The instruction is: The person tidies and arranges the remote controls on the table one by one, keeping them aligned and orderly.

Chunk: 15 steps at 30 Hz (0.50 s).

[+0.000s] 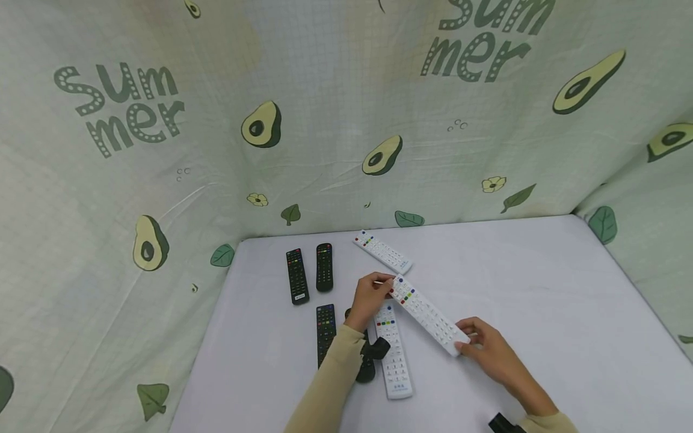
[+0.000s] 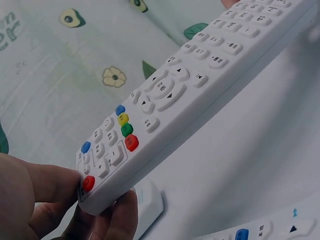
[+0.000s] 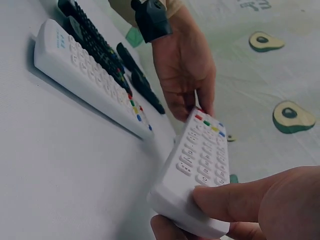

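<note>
A white remote (image 1: 431, 316) is held aslant above the table (image 1: 547, 270), the left hand (image 1: 370, 298) pinching its coloured-button end, the right hand (image 1: 488, 350) pinching the other. A second white one (image 1: 383, 252) lies beyond, a third white one (image 1: 396, 367) nearer; leftward lie three black remotes (image 1: 297, 276) and, half hidden by the left sleeve (image 1: 329, 385), seemingly a fourth (image 1: 366, 371).

Place: we see a cloth-screened work spot, room type unclear
Cloth (image 1: 325, 72): avocado-printed, hanging beyond our left grip (image 1: 370, 298)
Desk (image 1: 541, 282): white, beneath it

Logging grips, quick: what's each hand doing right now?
Left hand: holding a white remote by its red-button end.
Right hand: holding the same remote's opposite end.
</note>
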Available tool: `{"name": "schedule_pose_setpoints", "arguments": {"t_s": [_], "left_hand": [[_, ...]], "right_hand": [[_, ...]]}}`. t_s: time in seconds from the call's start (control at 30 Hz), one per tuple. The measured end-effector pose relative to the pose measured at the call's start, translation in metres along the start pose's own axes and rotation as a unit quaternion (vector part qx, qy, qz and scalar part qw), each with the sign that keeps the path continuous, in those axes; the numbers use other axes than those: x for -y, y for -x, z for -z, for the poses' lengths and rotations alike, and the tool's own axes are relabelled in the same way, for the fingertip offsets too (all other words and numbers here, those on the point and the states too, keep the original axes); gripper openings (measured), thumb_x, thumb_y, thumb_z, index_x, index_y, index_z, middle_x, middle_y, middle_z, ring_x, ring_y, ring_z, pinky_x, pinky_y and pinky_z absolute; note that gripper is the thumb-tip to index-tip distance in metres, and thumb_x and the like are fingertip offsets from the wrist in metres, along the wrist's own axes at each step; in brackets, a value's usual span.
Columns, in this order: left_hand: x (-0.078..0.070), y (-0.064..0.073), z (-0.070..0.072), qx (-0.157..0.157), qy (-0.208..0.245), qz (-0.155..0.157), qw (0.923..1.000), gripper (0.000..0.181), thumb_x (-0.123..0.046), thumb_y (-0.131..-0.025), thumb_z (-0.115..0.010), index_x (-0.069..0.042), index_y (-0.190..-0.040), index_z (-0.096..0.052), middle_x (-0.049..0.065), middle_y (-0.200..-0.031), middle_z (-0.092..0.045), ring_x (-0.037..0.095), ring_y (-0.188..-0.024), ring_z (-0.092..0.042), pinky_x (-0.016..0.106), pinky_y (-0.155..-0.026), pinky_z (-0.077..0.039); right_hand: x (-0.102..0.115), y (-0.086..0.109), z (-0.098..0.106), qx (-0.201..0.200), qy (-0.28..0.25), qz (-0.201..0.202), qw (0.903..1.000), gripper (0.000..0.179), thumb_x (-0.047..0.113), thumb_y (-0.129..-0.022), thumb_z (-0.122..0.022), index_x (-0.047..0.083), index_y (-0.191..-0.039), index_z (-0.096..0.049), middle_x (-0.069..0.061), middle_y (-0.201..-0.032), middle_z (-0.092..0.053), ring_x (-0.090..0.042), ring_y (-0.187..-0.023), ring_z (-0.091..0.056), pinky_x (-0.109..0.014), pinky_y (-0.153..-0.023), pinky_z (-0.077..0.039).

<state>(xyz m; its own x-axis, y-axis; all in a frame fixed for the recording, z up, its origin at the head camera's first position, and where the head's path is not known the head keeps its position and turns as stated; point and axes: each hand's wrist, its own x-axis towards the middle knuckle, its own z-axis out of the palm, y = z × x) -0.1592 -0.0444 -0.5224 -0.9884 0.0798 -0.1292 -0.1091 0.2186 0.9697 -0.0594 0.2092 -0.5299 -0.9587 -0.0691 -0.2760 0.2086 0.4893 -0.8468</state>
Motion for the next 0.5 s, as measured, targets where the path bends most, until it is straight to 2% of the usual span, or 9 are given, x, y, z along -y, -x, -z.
{"name": "schedule_pose_setpoints", "arguments": {"t_s": [0.13, 0.3, 0.5], "left_hand": [[-0.001, 0.0, -0.004, 0.013, -0.003, -0.004, 0.9999, 0.02, -0.008, -0.106, -0.063, 0.002, -0.119, -0.075, 0.012, -0.107, -0.072, 0.015, -0.089, -0.068, 0.039, -0.086, -0.064], [0.001, -0.001, -0.011, 0.02, -0.012, 0.0, 0.9997, 0.021, -0.007, -0.105, -0.062, 0.002, -0.118, -0.076, 0.01, -0.107, -0.072, 0.012, -0.087, -0.067, 0.036, -0.084, -0.064], [0.0, 0.001, -0.019, 0.033, -0.04, 0.012, 0.9986, 0.024, -0.013, -0.107, -0.06, 0.0, -0.118, -0.077, 0.005, -0.104, -0.071, 0.01, -0.085, -0.062, 0.035, -0.085, -0.063]], "right_hand": [[-0.003, 0.004, 0.0, 0.02, -0.002, -0.004, 0.9998, 0.05, 0.007, -0.093, -0.078, -0.005, -0.137, -0.058, -0.011, -0.117, -0.067, -0.021, -0.103, -0.065, -0.024, -0.076, -0.053], [-0.006, 0.011, -0.002, 0.053, -0.008, 0.01, 0.9985, 0.059, 0.008, -0.091, -0.079, -0.005, -0.143, -0.054, -0.01, -0.114, -0.066, -0.018, -0.095, -0.062, -0.024, -0.074, -0.051], [-0.011, 0.016, -0.005, 0.111, -0.023, 0.07, 0.991, 0.067, 0.004, -0.09, -0.079, -0.01, -0.146, -0.046, -0.01, -0.107, -0.063, -0.015, -0.087, -0.061, -0.024, -0.071, -0.051]]}}
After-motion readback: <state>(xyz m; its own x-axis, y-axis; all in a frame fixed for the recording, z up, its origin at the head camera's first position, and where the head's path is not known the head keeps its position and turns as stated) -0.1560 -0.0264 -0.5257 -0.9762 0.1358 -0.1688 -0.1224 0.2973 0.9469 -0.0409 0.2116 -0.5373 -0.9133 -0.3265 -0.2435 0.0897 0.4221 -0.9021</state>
